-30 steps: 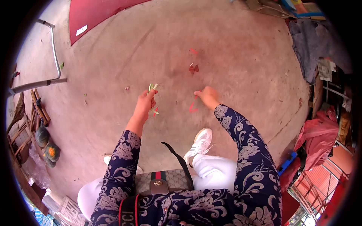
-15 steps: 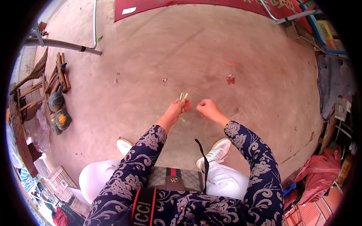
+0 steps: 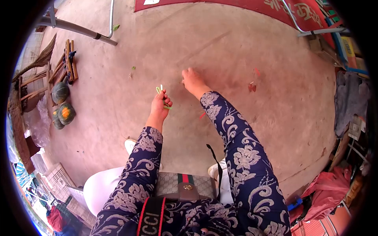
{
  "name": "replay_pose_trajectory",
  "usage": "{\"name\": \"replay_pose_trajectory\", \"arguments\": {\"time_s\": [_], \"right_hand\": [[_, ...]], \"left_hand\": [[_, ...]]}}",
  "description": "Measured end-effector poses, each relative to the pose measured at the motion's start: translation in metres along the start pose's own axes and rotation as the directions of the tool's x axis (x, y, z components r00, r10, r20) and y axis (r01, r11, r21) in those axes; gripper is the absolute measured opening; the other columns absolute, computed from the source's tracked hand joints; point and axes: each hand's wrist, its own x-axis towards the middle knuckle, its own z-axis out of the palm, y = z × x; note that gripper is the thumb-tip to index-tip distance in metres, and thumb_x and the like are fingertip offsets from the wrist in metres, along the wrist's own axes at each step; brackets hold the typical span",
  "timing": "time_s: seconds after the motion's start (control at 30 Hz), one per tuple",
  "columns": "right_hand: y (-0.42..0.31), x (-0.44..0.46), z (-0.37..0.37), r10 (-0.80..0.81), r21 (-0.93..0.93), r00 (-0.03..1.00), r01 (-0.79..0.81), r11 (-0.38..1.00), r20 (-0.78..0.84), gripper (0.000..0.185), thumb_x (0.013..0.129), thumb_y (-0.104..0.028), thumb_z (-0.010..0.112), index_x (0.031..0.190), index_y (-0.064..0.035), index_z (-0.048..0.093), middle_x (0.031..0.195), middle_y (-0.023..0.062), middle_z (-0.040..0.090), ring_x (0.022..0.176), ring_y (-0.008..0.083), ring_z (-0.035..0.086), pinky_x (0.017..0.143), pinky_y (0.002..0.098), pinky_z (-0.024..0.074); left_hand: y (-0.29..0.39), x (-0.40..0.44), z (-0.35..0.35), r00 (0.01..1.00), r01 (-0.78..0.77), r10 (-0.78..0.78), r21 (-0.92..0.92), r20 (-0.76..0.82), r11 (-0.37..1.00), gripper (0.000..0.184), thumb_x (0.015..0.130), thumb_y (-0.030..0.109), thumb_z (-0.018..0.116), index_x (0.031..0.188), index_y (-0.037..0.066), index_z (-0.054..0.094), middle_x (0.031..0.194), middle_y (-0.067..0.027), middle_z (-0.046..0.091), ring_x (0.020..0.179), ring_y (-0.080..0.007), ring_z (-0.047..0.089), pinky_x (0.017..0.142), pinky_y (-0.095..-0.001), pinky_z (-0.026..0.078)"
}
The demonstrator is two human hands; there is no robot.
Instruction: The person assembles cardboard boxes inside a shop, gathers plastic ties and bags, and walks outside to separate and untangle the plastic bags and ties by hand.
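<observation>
My left hand (image 3: pixel 159 105) is closed around some thin pale-green strips (image 3: pixel 158 89), whose ends stick out above and below the fingers. I cannot tell whether they are plant stalks or ties. My right hand (image 3: pixel 193 82) reaches farther forward, low over the concrete floor (image 3: pixel 220 59), with its fingertips pinched together. A tiny brownish bit shows at the fingertips, too small to name. Beside my right sleeve lies a small red scrap (image 3: pixel 202 115).
Dark red scraps (image 3: pixel 252 87) and a small green bit (image 3: pixel 133 68) lie on the floor. Several green pumpkins (image 3: pixel 66 113), a wooden frame (image 3: pixel 70 63) and a broom (image 3: pixel 41 59) are at left. Metal legs (image 3: pixel 78 30) stand ahead; a red banner (image 3: pixel 236 6) spans the back.
My right hand has moved forward and left to where a small scrap lay on the floor. My left hand has shifted left, still gripping the green strips. The view has tilted slightly.
</observation>
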Motion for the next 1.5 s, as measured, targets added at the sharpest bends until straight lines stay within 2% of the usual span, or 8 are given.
{"name": "replay_pose_trajectory", "arguments": {"time_s": [0.17,0.5,0.73,0.83,0.93,1.1,1.4,1.5], "right_hand": [[0.025,-0.047,-0.014,-0.202,0.163,0.895,0.148,0.976,0.398,0.014,0.074,-0.011,0.06,0.084,-0.0039,0.054,0.086,0.0175,0.059,0.081,0.0353,0.057,0.07,0.0425,0.0466],[0.027,-0.157,-0.015,-0.225,-0.169,0.875,0.322,0.932,0.428,0.013,0.072,-0.008,0.057,0.082,-0.0009,0.054,0.08,0.0173,0.059,0.076,0.0332,0.061,0.064,0.0378,0.0506],[-0.007,-0.136,-0.042,0.295,0.367,0.936,-0.347,0.863,0.193,0.017,0.073,-0.015,0.06,0.082,0.0003,0.06,0.079,0.0184,0.063,0.076,0.0333,0.062,0.066,0.0404,0.0488],[-0.019,-0.118,-0.059,0.105,0.45,0.968,-0.2,0.87,0.228,0.02,0.076,-0.018,0.06,0.085,-0.0004,0.062,0.079,0.0172,0.063,0.077,0.0315,0.062,0.067,0.0381,0.0482],[0.009,-0.104,-0.089,0.209,0.54,0.964,-0.089,0.837,-0.165,0.02,0.077,-0.019,0.061,0.087,-0.0015,0.062,0.079,0.0171,0.063,0.076,0.0304,0.062,0.068,0.0374,0.0482],[0.159,-0.125,-0.121,0.425,0.004,0.794,-0.47,0.883,-0.435,0.027,0.072,-0.012,0.066,0.098,-0.0092,0.059,0.096,0.0099,0.058,0.09,0.029,0.057,0.075,0.0376,0.0461],[0.213,-0.14,-0.115,0.36,0.004,0.926,-0.362,0.932,-0.11,0.017,0.07,-0.012,0.068,0.084,-0.0088,0.06,0.087,0.0144,0.058,0.087,0.0307,0.057,0.075,0.0379,0.0456],[0.221,-0.131,-0.112,0.402,0.106,0.863,-0.389,0.915,-0.306,0.012,0.073,-0.012,0.066,0.079,-0.0052,0.06,0.083,0.0159,0.061,0.084,0.0314,0.058,0.074,0.0379,0.0459]], "left_hand": [[-0.007,-0.006,0.009,1.0,0.011,-0.014,0.132,0.022,0.991,0.015,0.094,0.02,0.044,0.096,0.006,0.05,0.07,0.0002,0.042,0.055,-0.0105,0.037,0.049,-0.0262,0.035],[-0.03,-0.008,0.026,0.997,0.065,-0.078,0.349,0.025,0.935,0.015,0.094,0.019,0.044,0.096,0.005,0.049,0.069,0.0004,0.042,0.053,-0.0096,0.039,0.047,-0.0249,0.035],[-0.052,-0.023,0.051,0.985,0.119,-0.155,0.342,0.08,0.932,0.017,0.094,0.022,0.044,0.093,0.007,0.052,0.082,-0.0041,0.056,0.069,-0.0156,0.055,0.064,-0.0307,0.049],[-0.057,-0.019,0.058,0.938,0.279,-0.302,0.148,0.172,0.949,0.017,0.094,0.023,0.044,0.092,0.009,0.052,0.085,-0.0046,0.059,0.073,-0.0173,0.056,0.069,-0.0321,0.049],[-0.059,-0.015,0.065,0.919,0.314,-0.323,0.075,0.225,0.946,0.015,0.093,0.023,0.046,0.091,0.01,0.052,0.08,-0.0027,0.056,0.067,-0.0156,0.052,0.062,-0.0295,0.047],[-0.052,-0.012,0.076,0.917,0.301,-0.325,0.132,0.233,0.944,0.012,0.092,0.02,0.047,0.088,0.01,0.05,0.071,-0.0008,0.048,0.057,-0.0127,0.042,0.052,-0.0262,0.037],[-0.055,-0.008,0.072,0.962,0.24,-0.26,0.19,0.088,0.952,0.013,0.092,0.02,0.046,0.087,0.009,0.05,0.071,-0.0014,0.049,0.057,-0.0132,0.045,0.052,-0.0275,0.04],[-0.056,-0.006,0.076,0.965,0.238,-0.255,0.196,0.067,0.951,0.014,0.093,0.02,0.045,0.087,0.009,0.05,0.071,-0.0015,0.049,0.058,-0.0133,0.045,0.053,-0.028,0.041]]}}
